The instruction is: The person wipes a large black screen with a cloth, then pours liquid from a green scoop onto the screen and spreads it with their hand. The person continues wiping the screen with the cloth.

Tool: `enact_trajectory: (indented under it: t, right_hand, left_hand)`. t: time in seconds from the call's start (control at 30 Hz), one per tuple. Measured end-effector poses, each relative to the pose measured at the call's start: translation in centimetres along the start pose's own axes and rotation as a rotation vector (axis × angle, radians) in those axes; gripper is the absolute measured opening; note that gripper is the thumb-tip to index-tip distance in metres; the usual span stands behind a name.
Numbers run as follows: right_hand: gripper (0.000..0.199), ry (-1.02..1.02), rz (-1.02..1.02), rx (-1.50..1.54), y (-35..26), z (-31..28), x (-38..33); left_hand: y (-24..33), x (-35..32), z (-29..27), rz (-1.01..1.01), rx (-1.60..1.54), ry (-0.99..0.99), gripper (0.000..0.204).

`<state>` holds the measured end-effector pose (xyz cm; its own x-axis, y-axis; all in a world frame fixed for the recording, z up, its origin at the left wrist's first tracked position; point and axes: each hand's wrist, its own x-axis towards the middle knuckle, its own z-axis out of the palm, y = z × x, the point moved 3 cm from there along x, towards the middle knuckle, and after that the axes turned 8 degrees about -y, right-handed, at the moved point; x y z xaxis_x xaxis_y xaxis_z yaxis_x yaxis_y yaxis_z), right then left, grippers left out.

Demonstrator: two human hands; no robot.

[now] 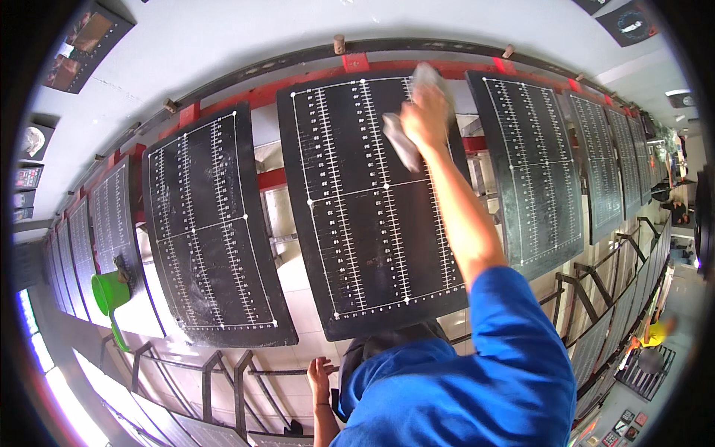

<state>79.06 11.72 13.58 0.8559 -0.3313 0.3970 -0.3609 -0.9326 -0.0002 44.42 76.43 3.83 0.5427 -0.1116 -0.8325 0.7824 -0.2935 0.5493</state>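
Observation:
My right hand [426, 115] is raised high and gripped on a pale grey cloth [401, 141], pressed against the upper right part of a black panel [357, 223] marked with white ruled lines and dots. The panel hangs from a red rail [272, 93]. A blue sleeve [506, 343] covers that upper arm. Hanging low beside my body, my left hand [321, 370] holds nothing, its fingers slightly apart, in front of a dark metal rack [223, 380].
Similar black ruled panels hang left [212, 231] and right [532, 171] along the same rail, with more curving off both ways. A green jug [110, 292] hangs on a far-left panel. A white ceiling [223, 37] is overhead. Racks and small items sit at lower right.

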Motion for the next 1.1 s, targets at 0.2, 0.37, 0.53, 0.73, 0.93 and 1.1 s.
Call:
enact_trajectory:
  t: [0.2,0.37,0.53,0.73,0.93,1.1]
  right_hand:
    - [0.047,-0.520,-0.305,0.708,-24.3,-5.7,-5.9]
    - [0.043,-0.750,-0.386,0.746,-15.3,-15.6,-22.1]
    - [0.064,-0.401,0.024,0.181,-0.1,-8.4,-13.1]
    - [0.054,-0.293,-0.157,0.188,-16.2,-4.5,-4.8]
    - [0.067,-0.578,-0.409,0.709,-11.1,-14.5,-25.1]
    - [0.058,-0.450,-0.099,0.280,1.0,-10.3,-16.2]
  left_hand:
    - [-1.3,-2.3,0.1,-0.089,0.008,0.069,0.039]
    - [-6.4,-2.6,-4.9,-0.180,-0.275,0.172,0.044]
    - [-12.3,-5.8,-5.9,-0.408,-0.141,0.214,0.041]
    - [-8.1,-1.5,-5.9,-0.232,-0.109,0.027,0.042]
    - [0.3,-0.1,-6.1,-0.080,-0.200,0.154,0.049]
    - [-7.9,-4.2,-6.4,-0.348,-0.037,0.090,0.050]
